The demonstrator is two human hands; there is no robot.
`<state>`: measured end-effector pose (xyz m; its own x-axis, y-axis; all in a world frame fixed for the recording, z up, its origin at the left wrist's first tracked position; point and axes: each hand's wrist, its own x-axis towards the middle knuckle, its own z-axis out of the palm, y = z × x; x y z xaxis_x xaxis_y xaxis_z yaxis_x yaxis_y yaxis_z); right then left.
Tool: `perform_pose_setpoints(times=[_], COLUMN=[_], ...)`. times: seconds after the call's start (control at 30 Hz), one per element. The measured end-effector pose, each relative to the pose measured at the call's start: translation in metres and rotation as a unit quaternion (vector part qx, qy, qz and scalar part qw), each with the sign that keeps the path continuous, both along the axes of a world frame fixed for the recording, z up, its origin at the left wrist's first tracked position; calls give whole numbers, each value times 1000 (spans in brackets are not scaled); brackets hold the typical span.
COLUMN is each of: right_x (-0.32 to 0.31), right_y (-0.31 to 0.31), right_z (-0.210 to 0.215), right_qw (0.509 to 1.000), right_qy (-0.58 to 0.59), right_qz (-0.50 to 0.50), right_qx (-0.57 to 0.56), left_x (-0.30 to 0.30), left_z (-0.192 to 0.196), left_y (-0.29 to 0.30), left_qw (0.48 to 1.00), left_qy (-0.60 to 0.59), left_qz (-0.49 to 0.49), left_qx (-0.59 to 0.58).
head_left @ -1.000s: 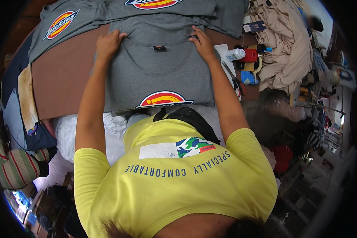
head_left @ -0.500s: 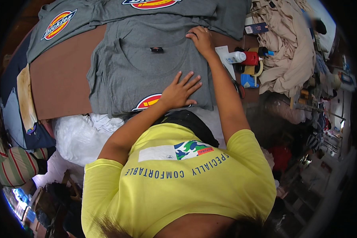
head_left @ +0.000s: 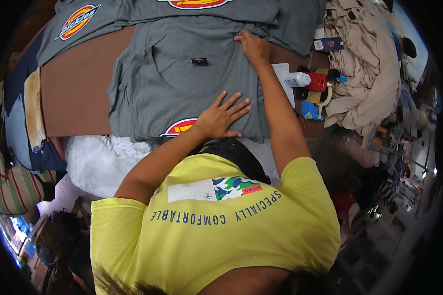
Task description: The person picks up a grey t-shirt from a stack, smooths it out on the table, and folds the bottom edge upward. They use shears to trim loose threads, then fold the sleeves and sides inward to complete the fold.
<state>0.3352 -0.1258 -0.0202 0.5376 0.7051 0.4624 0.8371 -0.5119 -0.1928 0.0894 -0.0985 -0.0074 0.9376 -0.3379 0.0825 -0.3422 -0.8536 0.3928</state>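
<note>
A grey T-shirt (head_left: 187, 93) lies spread before me, its wide round neckline and dark neck label showing, and part of a red, yellow and white printed emblem near its front edge. My left hand (head_left: 224, 116) rests flat on the lower right part of the shirt, fingers spread. Farther off, my right hand (head_left: 254, 47) is closed at the shirt's far right shoulder, thumb and fingers pinching the cloth there. Its forearm passes along the shirt's right side.
More grey shirts (head_left: 295, 24) lie along the far side of the brown table (head_left: 79, 93). At right are a white bottle (head_left: 297, 79), a red container (head_left: 316, 82), a tape roll (head_left: 326, 96), a tag (head_left: 328, 44) and heaped beige cloth (head_left: 364, 69). White plastic (head_left: 96, 160) bulges below the near edge.
My right hand's fingers have drawn together on the shirt's shoulder, where they lay looser before. My left hand stays flat in about the same place. The whole view has shifted slightly.
</note>
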Motion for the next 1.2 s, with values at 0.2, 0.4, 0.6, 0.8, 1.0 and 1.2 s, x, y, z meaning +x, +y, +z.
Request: perform_pose_setpoints(times=[0.2,0.4,0.6,0.8,1.0,1.2], right_x=[6,5,15,-5,-8,-84], right_y=[-7,-16,-18,-10,-12,-94], right_z=[3,3,13,9,9,49], right_qw=[996,977,923,989,988,983], right_qy=[71,209,382,143,121,165], right_qz=[15,30,10,-44,-71,-15], right_qx=[-41,29,-49,-14,-57,77], left_x=[3,1,8,22,17,-115], left_z=[0,6,21,-3,-4,6], left_y=[19,192,263,274,272,233], left_qw=[998,865,929,888,883,810], left_qy=[-48,-224,-72,-77,-117,-232], left_qz=[21,428,325,434,452,525], left_qx=[-27,134,163,130,45,-120])
